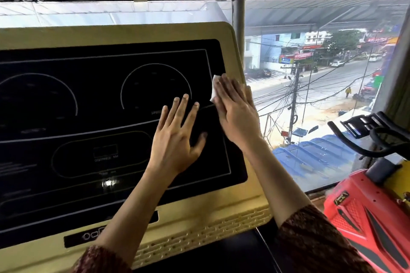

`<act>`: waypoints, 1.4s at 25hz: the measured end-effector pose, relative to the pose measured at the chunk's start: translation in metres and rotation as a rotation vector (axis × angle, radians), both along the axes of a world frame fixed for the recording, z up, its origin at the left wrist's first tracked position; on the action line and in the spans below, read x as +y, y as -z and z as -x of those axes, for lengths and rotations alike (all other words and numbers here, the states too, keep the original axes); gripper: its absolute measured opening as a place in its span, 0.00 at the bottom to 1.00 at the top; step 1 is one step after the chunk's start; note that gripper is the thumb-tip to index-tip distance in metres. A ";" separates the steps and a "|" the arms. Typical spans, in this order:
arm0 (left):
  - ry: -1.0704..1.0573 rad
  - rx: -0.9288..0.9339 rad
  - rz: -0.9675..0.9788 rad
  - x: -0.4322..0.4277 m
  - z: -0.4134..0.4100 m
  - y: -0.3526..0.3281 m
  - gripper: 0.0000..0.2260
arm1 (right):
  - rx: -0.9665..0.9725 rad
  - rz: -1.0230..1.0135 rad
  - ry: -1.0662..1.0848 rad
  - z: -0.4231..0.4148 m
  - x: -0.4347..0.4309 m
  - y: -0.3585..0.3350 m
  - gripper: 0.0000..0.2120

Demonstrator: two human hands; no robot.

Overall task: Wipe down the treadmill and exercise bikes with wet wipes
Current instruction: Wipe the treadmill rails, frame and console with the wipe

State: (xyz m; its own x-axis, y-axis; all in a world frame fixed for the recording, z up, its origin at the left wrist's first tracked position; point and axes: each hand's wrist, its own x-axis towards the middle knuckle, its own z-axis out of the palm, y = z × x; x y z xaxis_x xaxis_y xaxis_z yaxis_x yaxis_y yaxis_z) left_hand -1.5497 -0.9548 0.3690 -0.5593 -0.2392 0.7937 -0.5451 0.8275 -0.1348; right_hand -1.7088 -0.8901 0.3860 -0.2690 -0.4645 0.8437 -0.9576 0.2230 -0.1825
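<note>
The treadmill console [228,35] fills the left and middle of the view, a yellow frame around a black display panel [88,99] with white dial outlines. My right hand [235,113] lies flat, fingers straight, pressing a white wet wipe [214,88] against the panel's right edge, where black meets yellow. Only a corner of the wipe shows past my fingers. My left hand [177,139] rests open on the black panel just left of the right hand, fingers spread, holding nothing.
A red and black exercise bike [366,217] with black handlebars [372,131] stands at the lower right. A large window [321,73] behind the console looks down on a street. A vertical metal post [239,17] rises beside the console's right edge.
</note>
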 end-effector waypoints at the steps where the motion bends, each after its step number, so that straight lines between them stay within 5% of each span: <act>1: -0.009 -0.008 0.005 0.001 0.003 0.002 0.30 | -0.041 0.041 0.022 0.011 0.003 0.002 0.24; 8: 0.020 -0.019 0.089 0.009 0.002 0.026 0.28 | -0.173 0.030 -0.096 -0.032 0.078 0.125 0.23; 15: 0.028 -0.023 0.124 0.014 0.002 0.030 0.25 | -0.231 0.050 -0.081 -0.006 0.032 0.055 0.23; 22: 0.105 -0.012 0.078 0.021 -0.024 0.048 0.24 | -0.260 -0.002 -0.089 -0.052 0.101 0.164 0.23; 26: 0.100 -0.058 0.011 0.036 -0.052 0.079 0.25 | -0.450 0.027 -0.050 -0.077 0.092 0.157 0.25; 31: 0.082 -0.067 -0.025 0.040 -0.092 0.107 0.24 | -0.064 -0.190 -0.270 -0.107 0.091 0.169 0.24; 35: 0.086 -0.026 -0.083 0.046 -0.105 0.122 0.24 | -0.287 -0.078 -0.121 -0.089 0.098 0.168 0.24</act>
State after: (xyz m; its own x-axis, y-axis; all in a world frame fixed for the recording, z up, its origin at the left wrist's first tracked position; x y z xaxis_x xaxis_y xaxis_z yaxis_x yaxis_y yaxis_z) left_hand -1.4446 -0.9084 0.2471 -0.6011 -0.2532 0.7580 -0.4684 0.8801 -0.0775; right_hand -1.6201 -0.7925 0.2175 -0.4298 -0.5677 0.7021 -0.8898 0.1342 -0.4362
